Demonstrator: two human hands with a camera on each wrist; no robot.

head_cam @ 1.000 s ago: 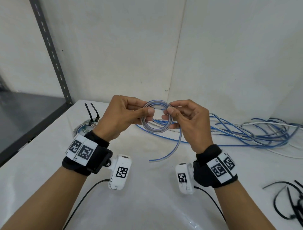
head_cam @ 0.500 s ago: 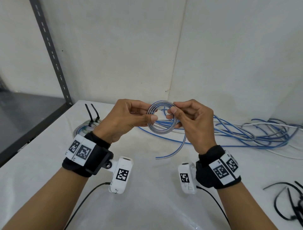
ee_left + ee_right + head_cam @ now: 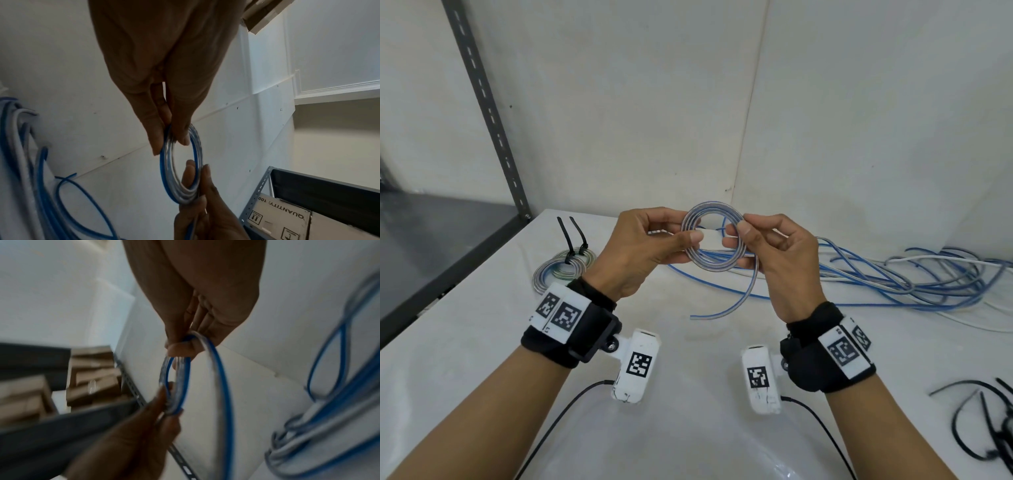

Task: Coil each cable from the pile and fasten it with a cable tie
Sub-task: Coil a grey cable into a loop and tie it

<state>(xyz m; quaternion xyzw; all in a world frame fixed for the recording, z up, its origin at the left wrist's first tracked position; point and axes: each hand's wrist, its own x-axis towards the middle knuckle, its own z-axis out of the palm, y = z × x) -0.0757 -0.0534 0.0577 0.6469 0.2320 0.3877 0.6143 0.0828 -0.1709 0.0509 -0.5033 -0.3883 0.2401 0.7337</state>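
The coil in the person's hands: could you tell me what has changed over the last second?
The coil, pinched by the left hand and right hand, has shifted slightly right, and its loose tail has shortened as more was wound on. Both grips stayed, and so did the tied coils, the cable pile and the spare ties.

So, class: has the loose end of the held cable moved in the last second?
Yes. The loose end has drawn up the table, toward the wall corner.
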